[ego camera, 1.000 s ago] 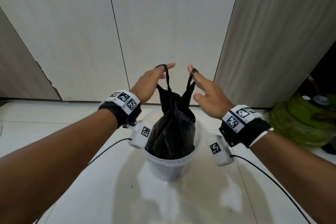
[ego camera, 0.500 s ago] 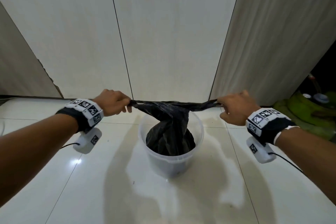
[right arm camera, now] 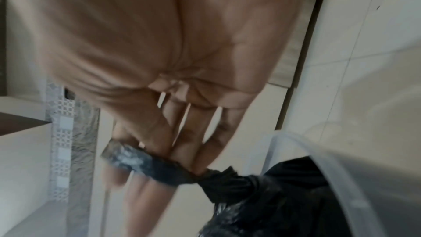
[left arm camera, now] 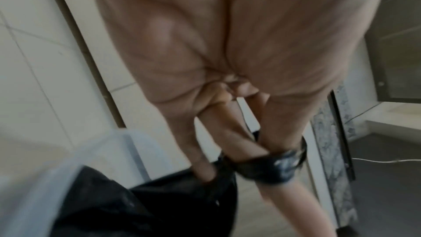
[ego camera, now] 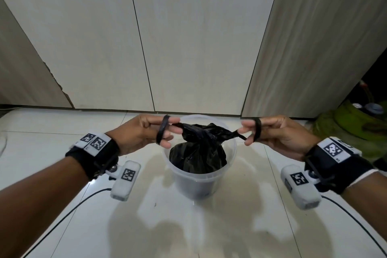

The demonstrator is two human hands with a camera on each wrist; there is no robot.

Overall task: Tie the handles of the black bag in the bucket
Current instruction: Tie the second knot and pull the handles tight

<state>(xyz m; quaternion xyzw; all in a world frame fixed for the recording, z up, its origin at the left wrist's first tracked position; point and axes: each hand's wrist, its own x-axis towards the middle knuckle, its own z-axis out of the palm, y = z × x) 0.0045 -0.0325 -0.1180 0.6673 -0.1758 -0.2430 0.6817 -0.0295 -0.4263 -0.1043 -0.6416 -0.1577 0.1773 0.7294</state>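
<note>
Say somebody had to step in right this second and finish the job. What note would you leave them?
Left hand: fingers straight, threaded through the left handle.
Right hand: likewise, through the right handle.
Black bag sits in the bucket on the tiled floor.
Done: handles crossed over the bunched mouth, seemingly one knot.
Left: cross them again, pull tight, slip fingers free.

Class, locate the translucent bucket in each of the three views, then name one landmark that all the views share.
Head: bucket stands at centre, just below mid-height.
Left wrist: bucket fills the lower left corner, blurred.
Right wrist: bucket at lower right, rim curving.
Shared landmark: the black bag inside it.
</note>
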